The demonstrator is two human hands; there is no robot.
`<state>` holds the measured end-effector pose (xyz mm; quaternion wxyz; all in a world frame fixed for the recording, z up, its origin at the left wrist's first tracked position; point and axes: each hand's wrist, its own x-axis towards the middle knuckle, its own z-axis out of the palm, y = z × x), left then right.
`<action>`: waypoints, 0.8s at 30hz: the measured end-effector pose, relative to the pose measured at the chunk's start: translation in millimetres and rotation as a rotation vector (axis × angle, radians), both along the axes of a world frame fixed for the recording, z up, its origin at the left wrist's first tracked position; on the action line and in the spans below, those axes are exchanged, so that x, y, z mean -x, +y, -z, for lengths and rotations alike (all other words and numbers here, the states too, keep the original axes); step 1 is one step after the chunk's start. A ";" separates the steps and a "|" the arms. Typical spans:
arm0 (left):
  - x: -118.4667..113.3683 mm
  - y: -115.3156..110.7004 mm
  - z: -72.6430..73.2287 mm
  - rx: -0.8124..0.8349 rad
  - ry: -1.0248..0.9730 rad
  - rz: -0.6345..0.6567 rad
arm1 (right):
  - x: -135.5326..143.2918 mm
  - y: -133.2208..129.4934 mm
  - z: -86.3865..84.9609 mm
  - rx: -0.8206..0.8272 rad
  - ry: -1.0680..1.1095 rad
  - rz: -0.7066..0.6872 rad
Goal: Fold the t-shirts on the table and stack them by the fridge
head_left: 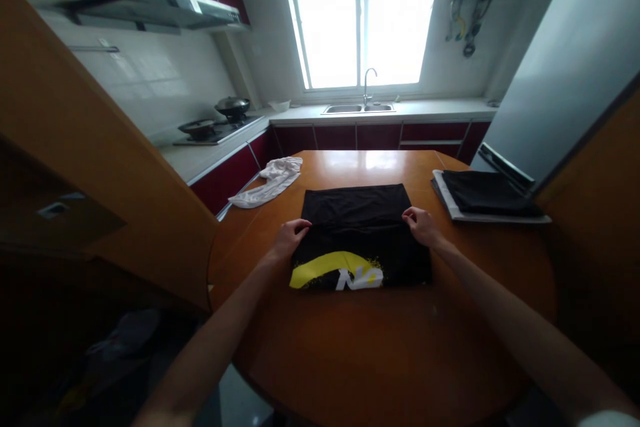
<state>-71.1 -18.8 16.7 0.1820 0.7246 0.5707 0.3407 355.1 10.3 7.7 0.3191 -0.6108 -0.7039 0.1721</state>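
Note:
A black T-shirt [360,240] with a yellow and white print lies folded into a rough rectangle on the wooden table [380,353]. A crease runs across its middle, between my two hands. My left hand [293,238] pinches the shirt's left edge at that crease. On the opposite edge, at about the same height, my right hand [421,224] has its fingers closed on the fabric. The printed part faces up on the near side, while the far part is plain black.
At the table's left edge lies a crumpled white garment [273,181]. Folded dark clothes [483,192] are stacked on a light piece at the right. Beyond stand a sink [345,109], a stove [220,131] with pans, and a fridge [565,60].

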 end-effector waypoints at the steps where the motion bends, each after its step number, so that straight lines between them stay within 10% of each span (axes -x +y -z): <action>1: -0.9 1.0 1.4 -0.008 0.033 0.005 | 1.8 2.2 -0.8 0.023 -0.035 -0.004; 11: -46.1 -45.8 4.9 -0.144 0.476 0.184 | 48.0 -62.5 -4.1 -0.205 -0.419 -0.012; 18: -45.9 -53.9 28.7 0.069 0.606 0.163 | 43.7 -69.7 23.9 0.105 -0.506 -0.084; 24: -39.2 -73.4 1.0 -0.059 0.402 0.213 | 29.0 -82.9 14.0 -0.147 -0.419 -0.038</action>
